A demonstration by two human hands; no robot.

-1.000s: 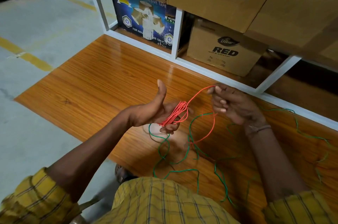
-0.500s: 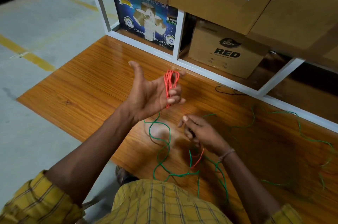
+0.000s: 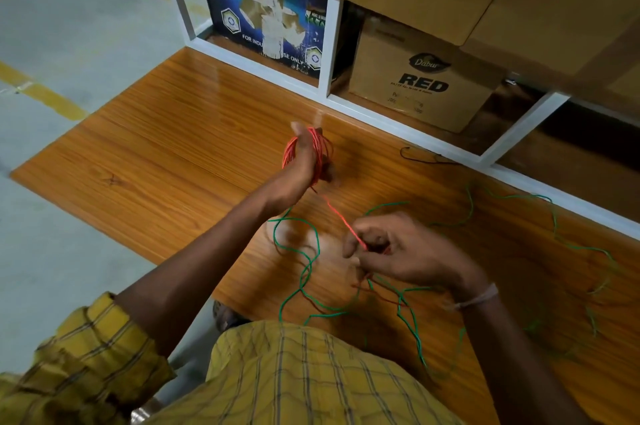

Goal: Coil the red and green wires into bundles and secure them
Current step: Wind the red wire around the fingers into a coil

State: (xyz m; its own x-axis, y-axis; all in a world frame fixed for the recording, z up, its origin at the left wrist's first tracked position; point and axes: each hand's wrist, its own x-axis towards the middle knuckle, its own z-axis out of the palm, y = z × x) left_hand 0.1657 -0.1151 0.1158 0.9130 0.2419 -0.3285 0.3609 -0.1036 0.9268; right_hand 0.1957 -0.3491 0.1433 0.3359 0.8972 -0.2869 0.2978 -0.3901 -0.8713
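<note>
- Red wire [image 3: 313,156] sits mostly wound in loops around my left hand [image 3: 304,157], which is curled round the coil and held up over the wooden desk [image 3: 166,147].
- One taut strand of it runs down from that coil to my right hand [image 3: 398,251], where my grip pinches the strand between thumb and fingertips; the rest of those fingers are curled and blurred, so I cannot tell how much tail is left inside.
- Green wire [image 3: 304,272] lies loose and uncoiled on the desk, tangled in wide loops beneath and beside my right hand and trailing off toward the right edge.
- A thin dark cord [image 3: 426,159] lies near the white shelf frame [image 3: 325,53], apart from both wires. Behind the frame stand a tape carton [image 3: 263,8] and a cardboard box [image 3: 422,81] printed "RED".
- I judge the red wire light, thin and springy: the loops will likely spring open if my left hand relaxes, so the coil needs holding across all its turns while the tail is wrapped round its middle.
- The insulation looks smooth, so a firm pinch close to the coil should keep tension better than one far down the strand.
- The green wire will probably snag on itself; starting from a free end seems wisest.
</note>
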